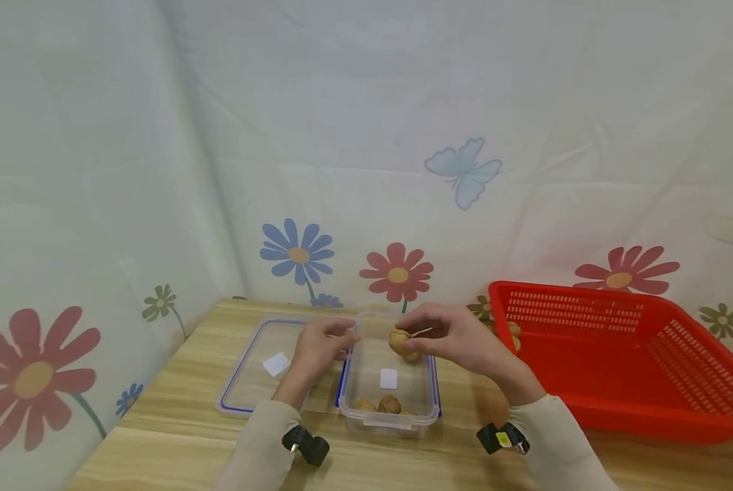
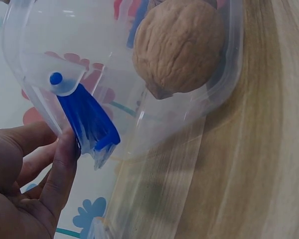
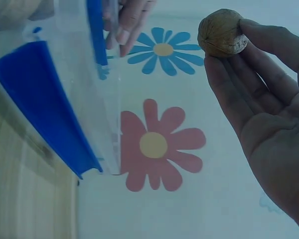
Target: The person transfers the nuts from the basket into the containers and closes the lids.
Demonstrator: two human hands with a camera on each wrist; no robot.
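One walnut sits pinched between the right hand's thumb and fingers, parted just its width, above the far end of the clear box. The left hand's fingers close on the box's left edge, probably steadying it. The lid lies left, presumably leaving the top free for access.

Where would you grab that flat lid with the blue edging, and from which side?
Probably pinch the lid by its left rim, from the left: it lies flat, so its edge offers the likeliest hold, and the container and left hand crowd its right.
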